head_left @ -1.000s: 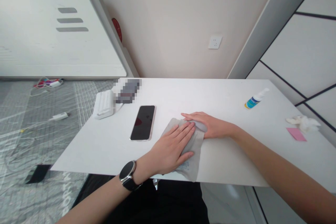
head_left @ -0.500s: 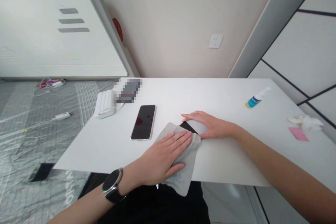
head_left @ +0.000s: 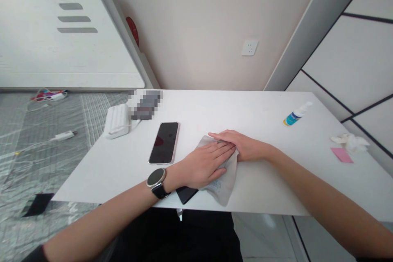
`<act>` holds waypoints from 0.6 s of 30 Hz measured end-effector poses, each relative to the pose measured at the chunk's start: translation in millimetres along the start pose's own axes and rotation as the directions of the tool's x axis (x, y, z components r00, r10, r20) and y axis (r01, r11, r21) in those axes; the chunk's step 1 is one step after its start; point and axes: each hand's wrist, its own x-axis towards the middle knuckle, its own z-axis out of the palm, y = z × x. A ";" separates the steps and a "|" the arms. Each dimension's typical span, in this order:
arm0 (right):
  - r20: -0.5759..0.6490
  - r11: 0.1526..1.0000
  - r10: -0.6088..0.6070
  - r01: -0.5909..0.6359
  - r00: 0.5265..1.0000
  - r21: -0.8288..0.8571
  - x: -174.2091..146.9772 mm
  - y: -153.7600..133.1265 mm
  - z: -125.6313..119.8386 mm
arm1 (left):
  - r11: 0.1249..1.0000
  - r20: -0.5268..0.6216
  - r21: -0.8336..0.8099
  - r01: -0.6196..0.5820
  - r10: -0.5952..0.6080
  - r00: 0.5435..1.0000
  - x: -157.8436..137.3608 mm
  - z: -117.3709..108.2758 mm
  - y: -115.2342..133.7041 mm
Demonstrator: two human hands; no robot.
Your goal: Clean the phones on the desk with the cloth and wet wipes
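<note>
My left hand (head_left: 204, 166), with a watch (head_left: 156, 177) on its wrist, lies flat with fingers stretched on a pale grey cloth (head_left: 225, 188). Beneath the cloth is a flat black phone-like device (head_left: 186, 194), mostly covered; only its near corner shows, by the table's front edge. My right hand (head_left: 245, 145) curls around the device's far end, and the left fingertips overlap it there. The right fingertips are partly hidden. To the left of the cloth a second phone (head_left: 164, 143) lies screen up, apart from both hands.
On the white table (head_left: 264, 188) a white power bank (head_left: 118, 120) and a pixelated item (head_left: 147, 105) stand back left. At the right are a spray bottle (head_left: 297, 114), crumpled tissue (head_left: 353, 142) and a pink sticky note (head_left: 342, 155). The wall bounds the far side.
My left hand has slid the cloth away from me and rightward, up to my right hand. The device's near corner has come into view while its far end became covered.
</note>
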 end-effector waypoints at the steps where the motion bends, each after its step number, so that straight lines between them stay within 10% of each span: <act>1: -0.001 1.000 -0.002 0.002 1.000 0.004 -0.1 -0.1 0.2 | 1.000 -0.008 -0.001 0.001 -0.001 1.000 4.8 1.4 -1.6; 18: 0.031 0.997 0.080 -0.080 0.996 -0.012 0.1 -4.4 -2.4 | 0.997 0.060 0.039 0.060 -0.062 0.996 -76.2 -12.8 26.4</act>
